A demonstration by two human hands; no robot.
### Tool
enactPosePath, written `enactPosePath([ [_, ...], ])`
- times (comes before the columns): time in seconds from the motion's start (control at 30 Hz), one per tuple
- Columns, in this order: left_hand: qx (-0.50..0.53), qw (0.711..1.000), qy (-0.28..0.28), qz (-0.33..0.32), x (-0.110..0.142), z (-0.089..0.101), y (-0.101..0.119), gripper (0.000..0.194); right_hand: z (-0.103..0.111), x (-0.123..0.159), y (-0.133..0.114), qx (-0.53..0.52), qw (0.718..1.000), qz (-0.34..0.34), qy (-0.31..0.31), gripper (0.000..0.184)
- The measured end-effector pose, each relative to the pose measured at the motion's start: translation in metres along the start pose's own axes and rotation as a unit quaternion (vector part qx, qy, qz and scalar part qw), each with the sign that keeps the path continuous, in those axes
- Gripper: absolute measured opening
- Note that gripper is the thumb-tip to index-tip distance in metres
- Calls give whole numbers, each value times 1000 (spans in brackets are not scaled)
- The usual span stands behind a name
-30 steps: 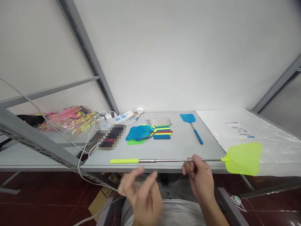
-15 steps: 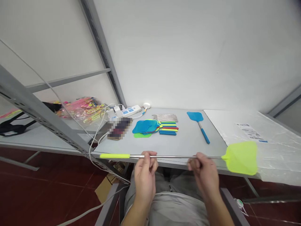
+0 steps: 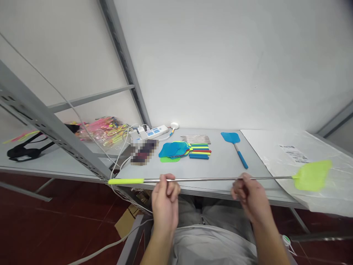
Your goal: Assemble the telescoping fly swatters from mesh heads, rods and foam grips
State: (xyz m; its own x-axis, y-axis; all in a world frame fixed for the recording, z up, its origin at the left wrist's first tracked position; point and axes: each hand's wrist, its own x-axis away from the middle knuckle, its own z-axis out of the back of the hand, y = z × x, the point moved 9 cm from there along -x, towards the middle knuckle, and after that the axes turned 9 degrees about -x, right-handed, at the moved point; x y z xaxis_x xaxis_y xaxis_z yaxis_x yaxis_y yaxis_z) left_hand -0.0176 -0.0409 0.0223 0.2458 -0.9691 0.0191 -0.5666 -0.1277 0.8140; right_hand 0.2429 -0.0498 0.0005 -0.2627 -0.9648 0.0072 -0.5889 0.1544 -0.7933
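I hold a long yellow-green fly swatter level over the near edge of the grey table (image 3: 220, 167). Its thin metal rod (image 3: 204, 179) runs between my hands. My left hand (image 3: 165, 200) is closed on the rod near the yellow-green grip (image 3: 126, 181). My right hand (image 3: 249, 197) is closed on the rod further right. The mesh head (image 3: 313, 176) hangs over a clear plastic sheet (image 3: 303, 158) at the right.
On the table lie a blue fly swatter (image 3: 234, 145), a pile of swatter heads (image 3: 172, 151), coloured grips (image 3: 200, 151), metal rods (image 3: 195, 138) and a power strip (image 3: 150, 131). A bag of bright items (image 3: 104, 129) sits left, behind a slanted grey frame bar (image 3: 55, 132).
My left hand came up and took hold of the rod. The rod now looks longer, with the mesh head further right and my hands wider apart.
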Motion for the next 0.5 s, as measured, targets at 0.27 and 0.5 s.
enactPosePath([
  [0.27,-7,997,-38,64,19,-24,-38,43,-31,21,28,72,997,12,-17,51],
  [0.5,15,987,122,-104,-9,29,38,42,24,9,-54,45,985,134,99,49],
])
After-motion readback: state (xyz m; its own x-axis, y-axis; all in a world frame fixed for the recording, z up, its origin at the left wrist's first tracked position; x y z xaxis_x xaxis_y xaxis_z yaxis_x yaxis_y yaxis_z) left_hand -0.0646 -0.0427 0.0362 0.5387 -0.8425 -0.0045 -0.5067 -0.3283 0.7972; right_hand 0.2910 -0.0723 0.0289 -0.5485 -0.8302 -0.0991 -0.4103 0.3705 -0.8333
